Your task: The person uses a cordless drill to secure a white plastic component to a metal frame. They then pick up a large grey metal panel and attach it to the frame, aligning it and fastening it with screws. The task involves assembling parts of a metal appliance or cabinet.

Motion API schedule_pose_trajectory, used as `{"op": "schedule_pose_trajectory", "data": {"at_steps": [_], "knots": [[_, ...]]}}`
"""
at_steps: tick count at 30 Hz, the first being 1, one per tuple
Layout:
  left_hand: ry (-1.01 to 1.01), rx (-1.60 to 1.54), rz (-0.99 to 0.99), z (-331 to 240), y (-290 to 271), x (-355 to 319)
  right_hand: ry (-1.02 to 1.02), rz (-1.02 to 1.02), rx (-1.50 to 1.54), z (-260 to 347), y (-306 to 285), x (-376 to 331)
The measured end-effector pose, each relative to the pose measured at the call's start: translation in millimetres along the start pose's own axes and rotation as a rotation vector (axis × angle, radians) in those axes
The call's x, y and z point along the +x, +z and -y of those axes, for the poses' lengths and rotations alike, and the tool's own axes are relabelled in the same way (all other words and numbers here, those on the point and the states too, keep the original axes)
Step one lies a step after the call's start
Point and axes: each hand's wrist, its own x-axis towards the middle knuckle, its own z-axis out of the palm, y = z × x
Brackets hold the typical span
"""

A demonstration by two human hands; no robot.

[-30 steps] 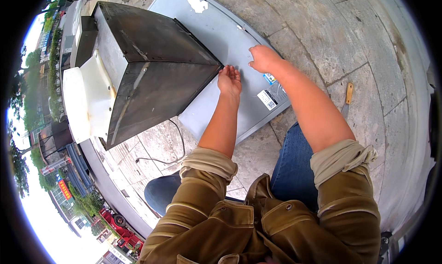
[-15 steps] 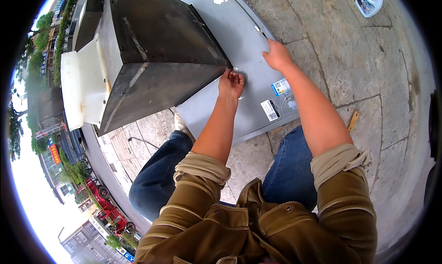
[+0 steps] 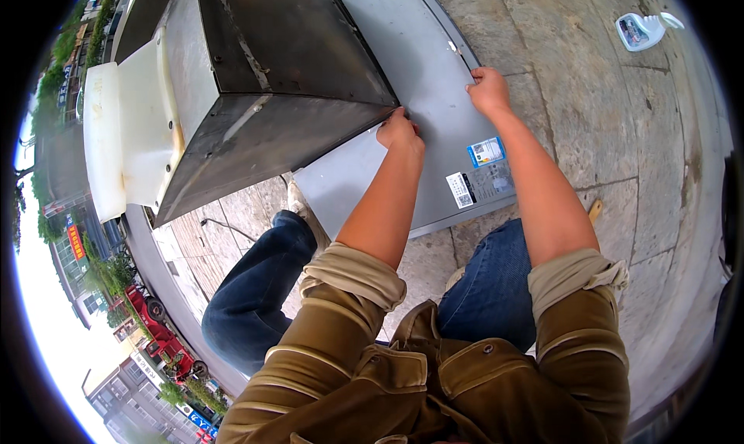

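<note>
A range hood lies on the paving in front of me. Its dark, stained metal housing (image 3: 310, 126) rises from a flat grey panel (image 3: 438, 157), and a white plastic duct outlet (image 3: 105, 146) sticks out to the left. My left hand (image 3: 399, 130) is closed at the housing's near right corner, where it meets the panel. Whatever its fingertips hold there is hidden. On the panel's right edge, my right hand (image 3: 488, 93) grips the rim with bent fingers. Two labels, a blue and white one (image 3: 486, 152) and a white one (image 3: 460, 190), are stuck near the panel's lower right.
A spray bottle (image 3: 642, 32) stands on the stone paving (image 3: 589, 111) at the far right. By my right forearm a wooden handle (image 3: 595, 210) shows. My knees flank the panel's near end, and a thin dark cable (image 3: 229, 227) lies left. Beyond is a red vehicle (image 3: 163, 339).
My left hand has turned, its fingers pressing in at the housing corner. My right hand stays on the panel's edge, its fingers more bent. The view has shifted slightly.
</note>
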Motion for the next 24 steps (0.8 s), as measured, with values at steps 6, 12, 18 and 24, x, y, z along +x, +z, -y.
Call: {"op": "schedule_pose_trajectory", "data": {"at_steps": [6,12,18,24], "knots": [[-0.110,-0.099,0.071,-6.3,-2.5,-4.3,-0.040,-0.019,-0.061,-5.1,-2.3,0.7],[-0.362,-0.243,0.364,-18.0,-29.0,16.0,-0.467,-0.124,-0.282,28.1,-3.0,-28.7],[-0.382,-0.158,0.469,-20.7,-36.5,16.6,-0.608,0.307,-0.189,47.6,36.2,-58.4],[-0.292,-0.097,0.379,-18.5,-20.6,3.4,-0.460,0.356,-0.208,52.7,57.7,-54.2]]}}
